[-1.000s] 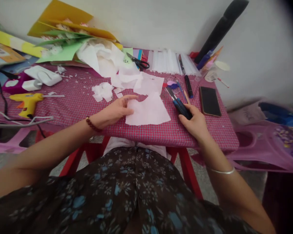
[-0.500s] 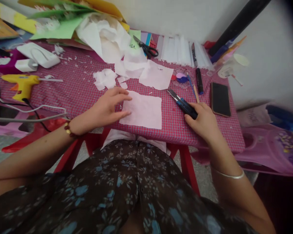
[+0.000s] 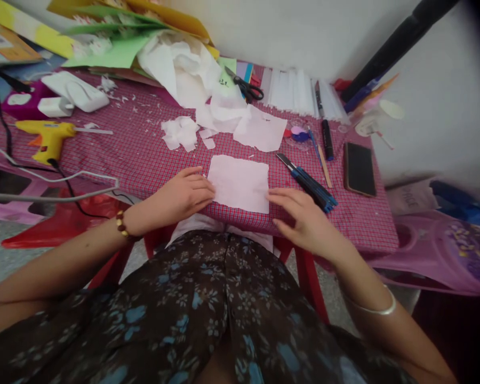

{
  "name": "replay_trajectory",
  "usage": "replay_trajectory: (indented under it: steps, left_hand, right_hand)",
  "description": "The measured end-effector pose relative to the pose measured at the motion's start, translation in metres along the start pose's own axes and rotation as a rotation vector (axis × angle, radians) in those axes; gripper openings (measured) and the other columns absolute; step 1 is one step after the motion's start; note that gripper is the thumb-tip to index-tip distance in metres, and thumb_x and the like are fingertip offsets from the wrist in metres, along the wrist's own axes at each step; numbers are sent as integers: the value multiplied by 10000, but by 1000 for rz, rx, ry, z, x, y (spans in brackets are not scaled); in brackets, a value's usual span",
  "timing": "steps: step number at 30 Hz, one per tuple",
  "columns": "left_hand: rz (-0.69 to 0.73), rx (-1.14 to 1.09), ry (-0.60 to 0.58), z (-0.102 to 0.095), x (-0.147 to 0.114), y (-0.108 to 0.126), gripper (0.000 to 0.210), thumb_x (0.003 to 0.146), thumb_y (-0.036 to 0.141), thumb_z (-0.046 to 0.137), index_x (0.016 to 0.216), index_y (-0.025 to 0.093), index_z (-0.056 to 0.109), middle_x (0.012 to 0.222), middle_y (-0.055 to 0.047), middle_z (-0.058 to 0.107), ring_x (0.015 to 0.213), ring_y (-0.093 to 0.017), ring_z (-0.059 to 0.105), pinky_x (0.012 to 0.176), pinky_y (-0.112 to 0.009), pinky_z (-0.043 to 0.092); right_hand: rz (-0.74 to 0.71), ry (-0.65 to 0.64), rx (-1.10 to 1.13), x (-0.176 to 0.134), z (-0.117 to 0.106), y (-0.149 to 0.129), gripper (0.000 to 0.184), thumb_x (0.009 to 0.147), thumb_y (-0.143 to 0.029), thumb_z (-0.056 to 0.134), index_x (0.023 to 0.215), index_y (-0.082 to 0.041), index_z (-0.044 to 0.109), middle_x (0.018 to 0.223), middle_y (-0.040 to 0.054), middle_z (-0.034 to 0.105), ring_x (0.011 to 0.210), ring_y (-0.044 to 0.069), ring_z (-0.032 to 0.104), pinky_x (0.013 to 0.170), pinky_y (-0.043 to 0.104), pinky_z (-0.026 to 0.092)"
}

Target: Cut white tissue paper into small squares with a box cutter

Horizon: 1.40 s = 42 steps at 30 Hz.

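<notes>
Pale pink, roughly rectangular sheet of thin paper [image 3: 240, 184] lies flat near the front edge of the table [image 3: 136, 160], which is covered in red checked cloth. It looks very light, limp and easy to tear or crease; two opposite edges, taken gently, would be the best hold. The left hand [image 3: 186, 191] rests with fingers close together, tips on the sheet's left edge. The right hand [image 3: 304, 216] has thumb and forefinger spread, gripping nothing, its fingertips at the right edge; whether they press on it I cannot tell. A blue and black utility knife [image 3: 306, 182] lies beside that hand, bare blade near the sheet's far right corner. White paper scraps [image 3: 180, 133] crowd the far side; the widest room is leftward, towards the yellow glue gun [image 3: 50, 140].
</notes>
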State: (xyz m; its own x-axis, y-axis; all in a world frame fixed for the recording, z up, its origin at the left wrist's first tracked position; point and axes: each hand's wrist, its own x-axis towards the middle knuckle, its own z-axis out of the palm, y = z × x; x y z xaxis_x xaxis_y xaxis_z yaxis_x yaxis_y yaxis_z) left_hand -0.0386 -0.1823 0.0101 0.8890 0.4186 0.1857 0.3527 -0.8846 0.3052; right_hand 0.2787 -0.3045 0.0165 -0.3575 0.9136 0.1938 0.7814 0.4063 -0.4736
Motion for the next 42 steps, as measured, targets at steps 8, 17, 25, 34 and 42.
replay_trajectory:
  steps: [8,17,25,34,42]
  left_hand:
    - [-279,-332,19,-23,25,2,260,923,366,498,841,182,662,817,-41,696,784,-163,612,757,-281,474]
    - [-402,-539,-28,-43,72,-22,215,896,345,500,739,197,500,625,27,471,572,-112,438,547,-245,339]
    - [-569,-730,-186,-23,73,-46,216,917,428,514,940,215,541,625,10,613,549,-154,595,501,-249,413]
    - [-532,-718,68,-14,54,-23,583,849,322,650,1422,250,573,1183,-83,748,801,-190,703,636,-291,556]
    - [-535,-627,35,-6,15,-20,640,915,340,614,1531,282,448,937,-26,774,731,-166,695,641,-269,555]
  right_hand:
    - [18,18,139,27,23,8,345,855,-263,697,1197,-262,649,1368,120,657,1307,309,595,1125,574,437]
    - [378,134,321,71,14,18,93,852,-303,585,787,-237,588,698,-14,624,650,170,574,620,308,438]
    - [523,65,458,84,8,30,73,848,-302,594,879,-239,616,719,-9,628,609,161,548,544,288,393]
    - [488,64,481,70,9,23,334,880,-301,635,1213,-279,633,1080,59,747,809,225,701,684,372,564]
    - [468,16,436,66,10,17,406,892,-237,608,1294,-293,595,820,10,726,764,230,703,760,428,580]
